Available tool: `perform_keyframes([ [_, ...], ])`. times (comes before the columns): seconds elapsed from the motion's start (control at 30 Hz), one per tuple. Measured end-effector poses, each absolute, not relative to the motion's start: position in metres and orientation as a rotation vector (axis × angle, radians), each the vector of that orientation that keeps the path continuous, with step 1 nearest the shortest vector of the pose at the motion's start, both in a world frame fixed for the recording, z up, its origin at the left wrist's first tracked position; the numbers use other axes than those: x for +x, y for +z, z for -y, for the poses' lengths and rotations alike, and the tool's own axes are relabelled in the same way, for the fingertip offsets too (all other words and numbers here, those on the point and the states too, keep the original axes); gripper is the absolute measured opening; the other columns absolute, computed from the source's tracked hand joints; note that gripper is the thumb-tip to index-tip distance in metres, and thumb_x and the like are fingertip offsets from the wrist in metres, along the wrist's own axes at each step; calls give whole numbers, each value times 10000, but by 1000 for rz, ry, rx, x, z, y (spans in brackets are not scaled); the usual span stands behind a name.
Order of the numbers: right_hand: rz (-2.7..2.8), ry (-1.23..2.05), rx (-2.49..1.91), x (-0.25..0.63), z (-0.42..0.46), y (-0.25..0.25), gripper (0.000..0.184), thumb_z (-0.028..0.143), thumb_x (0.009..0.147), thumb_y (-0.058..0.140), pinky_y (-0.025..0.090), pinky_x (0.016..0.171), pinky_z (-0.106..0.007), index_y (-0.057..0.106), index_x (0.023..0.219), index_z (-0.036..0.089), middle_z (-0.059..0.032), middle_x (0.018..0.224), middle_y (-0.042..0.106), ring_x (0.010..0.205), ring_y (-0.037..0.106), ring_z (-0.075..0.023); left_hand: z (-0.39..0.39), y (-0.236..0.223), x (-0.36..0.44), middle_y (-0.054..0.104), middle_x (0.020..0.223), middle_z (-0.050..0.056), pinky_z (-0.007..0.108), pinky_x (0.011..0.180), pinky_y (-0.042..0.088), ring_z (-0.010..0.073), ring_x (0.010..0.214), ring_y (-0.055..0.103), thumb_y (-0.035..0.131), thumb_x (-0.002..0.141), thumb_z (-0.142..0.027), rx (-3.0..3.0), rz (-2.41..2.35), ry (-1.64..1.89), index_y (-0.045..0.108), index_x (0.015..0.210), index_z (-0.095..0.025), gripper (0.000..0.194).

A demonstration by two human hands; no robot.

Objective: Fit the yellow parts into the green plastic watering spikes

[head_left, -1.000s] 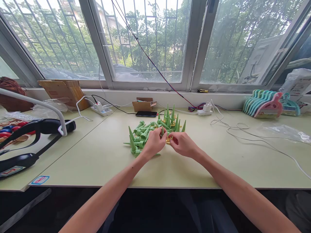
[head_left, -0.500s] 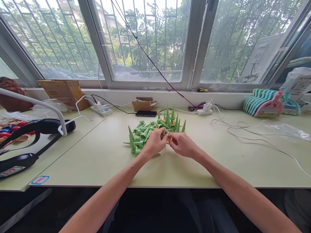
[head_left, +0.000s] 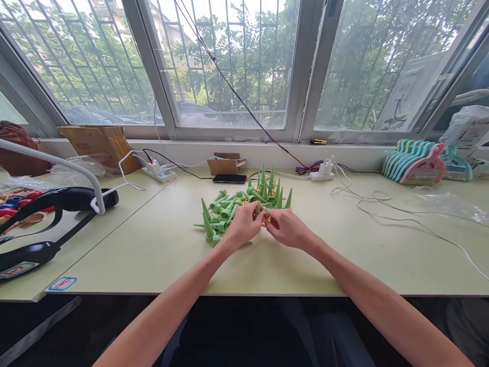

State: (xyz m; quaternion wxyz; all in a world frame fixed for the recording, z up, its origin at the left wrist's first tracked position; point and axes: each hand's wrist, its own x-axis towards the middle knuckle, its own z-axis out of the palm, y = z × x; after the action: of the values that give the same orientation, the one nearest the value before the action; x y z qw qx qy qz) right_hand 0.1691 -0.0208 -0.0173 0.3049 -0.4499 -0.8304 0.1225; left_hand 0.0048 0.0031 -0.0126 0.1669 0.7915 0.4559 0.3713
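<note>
My left hand (head_left: 243, 223) is closed around a green plastic watering spike (head_left: 257, 208), whose tip pokes up between thumb and fingers. Right beside it, the fingers of my right hand (head_left: 287, 226) are pinched together close to the left fingertips; whatever they hold is hidden. To the left lies a loose heap of green spikes (head_left: 229, 208), most on their sides and a few pointing up. Behind my right hand several more spikes (head_left: 271, 179) stand upright, with small yellow pieces around their bases. My hands partly cover the yellow pieces on the table.
Behind the heap are a black phone (head_left: 229, 179) and a small open cardboard box (head_left: 226, 164). Power strips (head_left: 322, 172) and loose white cables (head_left: 376, 199) lie toward the back and right. A black strapped headset (head_left: 72, 199) rests at left; toy dustpans (head_left: 416, 163) stand far right.
</note>
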Motion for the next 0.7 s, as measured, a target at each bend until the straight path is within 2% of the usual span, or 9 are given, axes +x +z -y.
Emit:
perform_keyframes([
  [0.7,2213,323,-1192,169,20,-17,193,191,855,448,263,533,-217,400,668,188,27,616,516,538,389,-80,-3,-13,5,523,584,-26,231,531,334,99,542,436,504,844,-253,2245,-1289,1057,588,750,-171,150],
])
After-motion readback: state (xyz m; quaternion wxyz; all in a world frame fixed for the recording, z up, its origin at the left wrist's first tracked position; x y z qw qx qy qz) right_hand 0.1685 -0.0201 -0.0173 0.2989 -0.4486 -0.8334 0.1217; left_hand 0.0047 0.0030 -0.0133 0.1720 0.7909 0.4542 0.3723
